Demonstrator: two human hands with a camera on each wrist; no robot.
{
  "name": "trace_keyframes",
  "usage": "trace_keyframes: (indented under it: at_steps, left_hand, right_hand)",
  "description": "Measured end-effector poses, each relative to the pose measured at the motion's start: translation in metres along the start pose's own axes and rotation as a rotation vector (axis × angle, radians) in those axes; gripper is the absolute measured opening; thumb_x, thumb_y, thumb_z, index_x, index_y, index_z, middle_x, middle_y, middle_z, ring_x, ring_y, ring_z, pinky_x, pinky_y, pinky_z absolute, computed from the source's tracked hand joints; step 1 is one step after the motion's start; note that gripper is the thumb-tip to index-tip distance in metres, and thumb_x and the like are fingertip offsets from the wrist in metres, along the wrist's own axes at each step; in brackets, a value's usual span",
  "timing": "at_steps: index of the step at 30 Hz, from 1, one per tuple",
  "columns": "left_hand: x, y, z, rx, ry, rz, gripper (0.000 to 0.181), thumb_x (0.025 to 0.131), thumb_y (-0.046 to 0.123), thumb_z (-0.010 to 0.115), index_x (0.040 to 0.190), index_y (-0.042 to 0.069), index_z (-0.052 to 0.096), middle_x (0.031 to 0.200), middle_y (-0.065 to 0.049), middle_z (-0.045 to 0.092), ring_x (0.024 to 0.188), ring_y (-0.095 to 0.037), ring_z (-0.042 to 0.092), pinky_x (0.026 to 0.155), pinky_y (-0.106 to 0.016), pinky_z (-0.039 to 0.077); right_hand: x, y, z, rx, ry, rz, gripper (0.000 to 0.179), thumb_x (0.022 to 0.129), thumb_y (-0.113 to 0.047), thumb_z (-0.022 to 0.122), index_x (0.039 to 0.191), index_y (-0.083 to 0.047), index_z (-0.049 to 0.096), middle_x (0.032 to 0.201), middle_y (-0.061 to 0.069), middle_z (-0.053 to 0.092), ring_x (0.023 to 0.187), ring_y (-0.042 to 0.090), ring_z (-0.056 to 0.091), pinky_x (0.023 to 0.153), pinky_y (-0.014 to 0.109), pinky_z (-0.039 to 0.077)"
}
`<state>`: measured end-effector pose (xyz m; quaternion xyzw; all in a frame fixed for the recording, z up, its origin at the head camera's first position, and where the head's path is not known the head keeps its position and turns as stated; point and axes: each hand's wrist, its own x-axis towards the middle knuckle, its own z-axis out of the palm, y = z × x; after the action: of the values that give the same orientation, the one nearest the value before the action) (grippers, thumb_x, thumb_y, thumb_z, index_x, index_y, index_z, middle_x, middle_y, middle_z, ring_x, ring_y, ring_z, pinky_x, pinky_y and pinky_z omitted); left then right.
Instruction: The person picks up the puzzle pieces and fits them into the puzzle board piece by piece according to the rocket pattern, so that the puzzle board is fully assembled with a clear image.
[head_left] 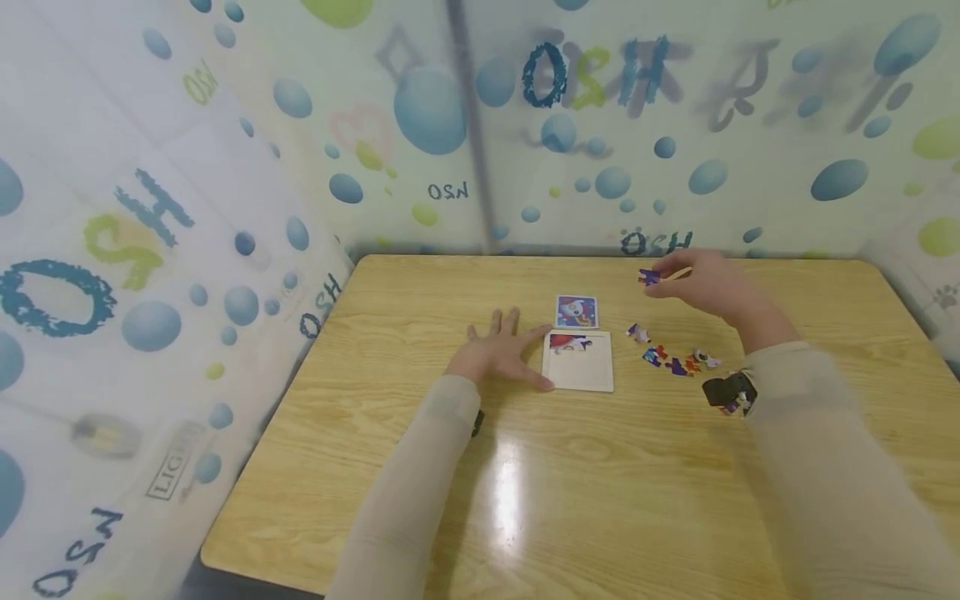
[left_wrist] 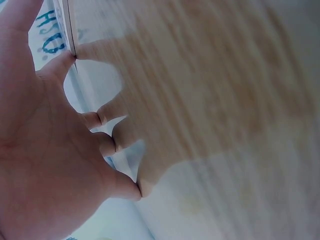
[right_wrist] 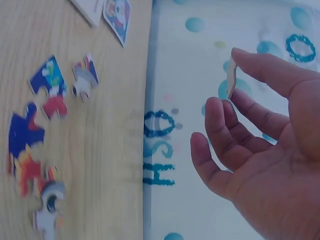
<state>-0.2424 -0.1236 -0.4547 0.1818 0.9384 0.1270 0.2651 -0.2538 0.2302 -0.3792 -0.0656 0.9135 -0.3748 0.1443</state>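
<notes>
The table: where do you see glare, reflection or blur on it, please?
Head view: a bright whitish glare streak on the table; left wrist view: the table mirrors the left hand, and the wood grain looks smeared; right wrist view: no strong glare, the puzzle pieces slightly soft.

A glossy wood-grain table [head_left: 615, 475] with rounded corners
On it lie a pale puzzle board [head_left: 581, 371], a picture card [head_left: 577, 312] just beyond its far edge, and, to the right, scattered jigsaw pieces [head_left: 678, 367] in purple, red and white.
</notes>
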Motion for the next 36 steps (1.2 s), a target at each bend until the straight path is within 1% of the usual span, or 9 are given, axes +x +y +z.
trace_keyframes:
  at_steps: [5, 9, 15, 17, 20, 23, 27, 29, 36]
  left_hand:
    - [0.000, 0.001, 0.000, -0.004, 0.003, -0.002, 0.114, 0.078, 0.080, 0.076, 0.168, 0.053, 0.012, 0.179, -0.013, -0.022, 0.163, -0.044, -0.024, 0.121, -0.083, -0.014]
    - [-0.001, 0.001, 0.000, -0.003, 0.005, -0.006, 0.114, 0.078, 0.080, 0.077, 0.168, 0.053, 0.012, 0.179, -0.013, -0.022, 0.163, -0.044, -0.024, 0.121, -0.083, -0.014]
    - [0.002, 0.002, 0.000, 0.011, -0.002, -0.022, 0.113, 0.078, 0.080, 0.076, 0.167, 0.054, 0.011, 0.178, -0.011, -0.024, 0.163, -0.044, -0.025, 0.122, -0.082, -0.013]
    - [0.002, 0.002, 0.000, 0.014, -0.004, -0.027, 0.113, 0.079, 0.080, 0.076, 0.167, 0.054, 0.011, 0.178, -0.011, -0.024, 0.163, -0.044, -0.025, 0.122, -0.082, -0.013]
    - [0.002, 0.003, 0.000, 0.015, -0.007, -0.030, 0.112, 0.080, 0.079, 0.075, 0.167, 0.054, 0.010, 0.179, -0.011, -0.023, 0.163, -0.044, -0.024, 0.124, -0.081, -0.012]
    - [0.002, 0.003, 0.000, 0.012, -0.009, -0.033, 0.112, 0.080, 0.079, 0.075, 0.167, 0.054, 0.010, 0.179, -0.011, -0.023, 0.163, -0.043, -0.024, 0.124, -0.079, -0.013]
    - [0.001, 0.003, 0.000, 0.010, 0.006, -0.019, 0.113, 0.079, 0.080, 0.075, 0.168, 0.052, 0.012, 0.179, -0.012, -0.021, 0.164, -0.044, -0.022, 0.123, -0.081, -0.013]
    - [0.001, 0.003, 0.000, 0.013, 0.009, -0.016, 0.113, 0.078, 0.081, 0.075, 0.168, 0.052, 0.012, 0.179, -0.012, -0.021, 0.164, -0.044, -0.022, 0.122, -0.081, -0.013]
    - [0.001, 0.001, 0.000, 0.006, 0.004, -0.017, 0.114, 0.077, 0.081, 0.076, 0.168, 0.053, 0.012, 0.179, -0.012, -0.021, 0.164, -0.044, -0.023, 0.122, -0.081, -0.013]
  right_hand:
    - [0.005, -0.008, 0.023, -0.018, 0.021, -0.028, 0.066, 0.101, -0.046, 0.072, 0.147, -0.003, 0.055, 0.147, 0.023, 0.054, 0.133, 0.046, 0.055, 0.105, 0.065, 0.052]
    - [0.006, -0.010, 0.044, -0.014, 0.013, -0.046, 0.062, 0.101, -0.041, 0.073, 0.146, -0.003, 0.056, 0.146, 0.024, 0.056, 0.130, 0.044, 0.059, 0.098, 0.056, 0.058]
    - [0.005, -0.009, 0.073, 0.010, -0.012, -0.023, 0.058, 0.102, -0.034, 0.072, 0.147, -0.003, 0.054, 0.143, 0.024, 0.056, 0.127, 0.042, 0.059, 0.090, 0.046, 0.061]
    - [0.006, -0.007, 0.082, 0.022, -0.007, -0.012, 0.057, 0.101, -0.034, 0.073, 0.146, -0.004, 0.056, 0.138, 0.022, 0.057, 0.117, 0.039, 0.062, 0.082, 0.041, 0.061]
    - [0.006, -0.004, 0.094, 0.059, -0.008, 0.014, 0.055, 0.101, -0.033, 0.073, 0.145, -0.005, 0.056, 0.129, 0.020, 0.058, 0.101, 0.031, 0.062, 0.070, 0.033, 0.057]
    - [0.005, -0.001, 0.105, 0.087, -0.005, 0.037, 0.053, 0.101, -0.031, 0.073, 0.145, -0.006, 0.057, 0.121, 0.017, 0.059, 0.091, 0.026, 0.059, 0.067, 0.030, 0.053]
    - [0.003, 0.001, 0.116, 0.070, 0.014, 0.029, 0.052, 0.101, -0.029, 0.073, 0.144, -0.003, 0.058, 0.115, 0.016, 0.064, 0.094, 0.025, 0.059, 0.074, 0.030, 0.050]
    - [0.002, 0.002, 0.119, 0.067, 0.022, 0.037, 0.052, 0.101, -0.028, 0.072, 0.144, -0.002, 0.058, 0.111, 0.015, 0.064, 0.093, 0.025, 0.057, 0.075, 0.031, 0.048]
    - [0.003, 0.003, 0.124, 0.063, 0.013, 0.032, 0.051, 0.100, -0.023, 0.072, 0.144, -0.001, 0.059, 0.093, 0.009, 0.058, 0.078, 0.021, 0.052, 0.066, 0.030, 0.043]
